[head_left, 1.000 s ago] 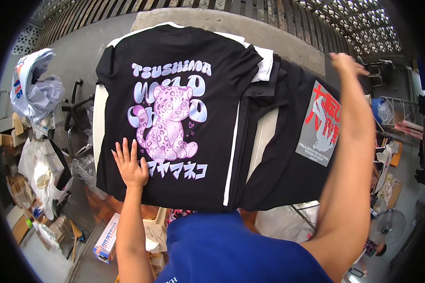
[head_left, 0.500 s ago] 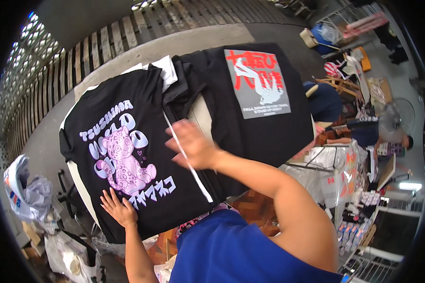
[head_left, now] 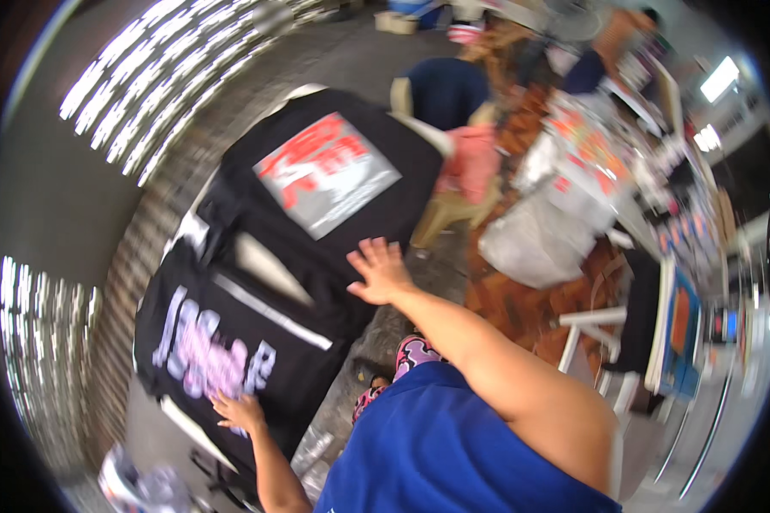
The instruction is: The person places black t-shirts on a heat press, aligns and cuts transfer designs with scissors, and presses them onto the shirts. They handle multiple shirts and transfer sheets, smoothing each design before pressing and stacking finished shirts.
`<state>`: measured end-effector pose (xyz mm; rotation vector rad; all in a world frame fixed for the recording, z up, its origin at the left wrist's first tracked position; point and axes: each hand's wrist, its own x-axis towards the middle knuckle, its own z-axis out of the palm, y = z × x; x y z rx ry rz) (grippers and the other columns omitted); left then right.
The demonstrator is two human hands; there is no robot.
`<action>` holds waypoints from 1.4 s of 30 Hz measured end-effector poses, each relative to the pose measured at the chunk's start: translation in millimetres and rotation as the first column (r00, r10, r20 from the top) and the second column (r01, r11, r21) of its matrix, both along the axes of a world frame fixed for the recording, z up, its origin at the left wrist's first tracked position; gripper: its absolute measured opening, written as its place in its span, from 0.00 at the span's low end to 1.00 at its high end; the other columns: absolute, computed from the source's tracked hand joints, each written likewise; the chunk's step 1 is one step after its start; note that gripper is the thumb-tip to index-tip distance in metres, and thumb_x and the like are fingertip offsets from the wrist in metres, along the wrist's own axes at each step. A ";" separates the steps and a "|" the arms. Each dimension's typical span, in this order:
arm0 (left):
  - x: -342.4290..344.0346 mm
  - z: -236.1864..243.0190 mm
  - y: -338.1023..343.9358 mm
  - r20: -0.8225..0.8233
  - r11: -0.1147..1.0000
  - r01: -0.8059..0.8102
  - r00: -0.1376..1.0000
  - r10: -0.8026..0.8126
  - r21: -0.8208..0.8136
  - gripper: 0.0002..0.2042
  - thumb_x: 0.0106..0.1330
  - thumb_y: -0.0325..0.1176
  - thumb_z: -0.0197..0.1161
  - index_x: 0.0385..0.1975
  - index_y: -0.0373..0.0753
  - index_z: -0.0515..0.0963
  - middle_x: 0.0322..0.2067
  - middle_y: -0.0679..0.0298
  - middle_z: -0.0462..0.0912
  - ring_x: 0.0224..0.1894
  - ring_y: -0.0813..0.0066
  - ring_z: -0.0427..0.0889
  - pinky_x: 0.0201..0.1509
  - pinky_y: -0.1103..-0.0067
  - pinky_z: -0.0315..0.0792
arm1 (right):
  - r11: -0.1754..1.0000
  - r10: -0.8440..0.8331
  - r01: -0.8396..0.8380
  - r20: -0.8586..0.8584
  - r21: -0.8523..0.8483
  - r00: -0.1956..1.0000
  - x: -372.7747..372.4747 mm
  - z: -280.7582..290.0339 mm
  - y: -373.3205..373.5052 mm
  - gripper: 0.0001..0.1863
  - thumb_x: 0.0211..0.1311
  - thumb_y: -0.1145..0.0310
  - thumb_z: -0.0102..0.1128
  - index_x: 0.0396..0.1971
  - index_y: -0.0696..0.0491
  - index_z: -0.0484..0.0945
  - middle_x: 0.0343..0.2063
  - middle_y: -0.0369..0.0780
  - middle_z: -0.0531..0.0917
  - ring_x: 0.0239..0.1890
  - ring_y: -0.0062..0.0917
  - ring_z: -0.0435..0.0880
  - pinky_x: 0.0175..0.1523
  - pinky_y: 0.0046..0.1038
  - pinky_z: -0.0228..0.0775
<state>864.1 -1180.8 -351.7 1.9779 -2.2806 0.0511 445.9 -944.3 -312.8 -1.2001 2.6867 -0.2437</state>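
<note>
Your right hand [head_left: 381, 272] moved to the red-print shirt [head_left: 329, 173], spread wide; your left hand [head_left: 241, 414] lay splayed on the pink-print shirt [head_left: 222, 352].

Blurred and partly lost
Too smeared to read on the pink print [head_left: 207, 355] or red-and-grey print [head_left: 327, 175]; covered beneath the left hand [head_left: 241, 412]; cut off below at the blue shirt [head_left: 436, 445].

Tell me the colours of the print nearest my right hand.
The print is red and white on grey, best seen in the head view.
</note>
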 end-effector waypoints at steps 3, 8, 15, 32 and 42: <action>-76.2 12.0 40.7 -0.234 0.909 0.415 0.881 -0.410 -0.031 0.25 0.59 0.26 0.59 0.60 0.40 0.73 0.69 0.51 0.64 0.71 0.47 0.62 0.72 0.39 0.46 | 0.951 0.167 -0.125 0.129 -0.283 0.977 -17.3 32.3 8.0 0.30 0.50 0.42 0.67 0.49 0.46 0.85 0.60 0.45 0.78 0.65 0.43 0.72 0.65 0.54 0.63; -272.9 39.0 172.1 -0.492 0.357 0.925 0.252 -0.833 -0.129 0.15 0.58 0.21 0.59 0.46 0.33 0.79 0.58 0.47 0.76 0.64 0.46 0.71 0.68 0.53 0.62 | 0.902 0.085 0.058 0.309 -0.427 0.947 -31.5 32.4 116.5 0.18 0.56 0.58 0.61 0.38 0.57 0.83 0.38 0.50 0.84 0.49 0.46 0.82 0.52 0.45 0.75; -395.9 -11.0 318.8 -0.613 -0.160 0.940 0.063 -0.788 0.302 0.08 0.59 0.25 0.58 0.36 0.33 0.81 0.38 0.49 0.83 0.43 0.49 0.83 0.50 0.62 0.76 | 0.549 -0.683 0.717 0.264 -0.429 0.681 -59.8 69.5 500.8 0.11 0.61 0.62 0.63 0.38 0.51 0.87 0.37 0.46 0.87 0.42 0.41 0.86 0.46 0.39 0.78; -645.9 -138.8 384.2 -0.412 -0.433 0.436 -0.146 -0.899 0.789 0.10 0.61 0.36 0.58 0.38 0.39 0.80 0.36 0.57 0.85 0.41 0.55 0.85 0.41 0.63 0.79 | -0.249 -0.748 0.836 -0.451 -0.489 -0.487 -56.2 276.1 842.5 0.23 0.61 0.62 0.62 0.53 0.58 0.73 0.46 0.54 0.80 0.52 0.51 0.78 0.57 0.47 0.71; -805.8 -161.5 463.1 -0.339 -0.467 0.047 -0.625 -0.703 0.883 0.10 0.64 0.34 0.53 0.26 0.38 0.78 0.22 0.58 0.79 0.25 0.64 0.80 0.29 0.67 0.73 | -0.640 -0.701 0.757 -0.306 -0.130 -0.645 -112.3 313.3 835.4 0.31 0.63 0.40 0.53 0.45 0.55 0.84 0.47 0.52 0.85 0.52 0.46 0.84 0.56 0.47 0.75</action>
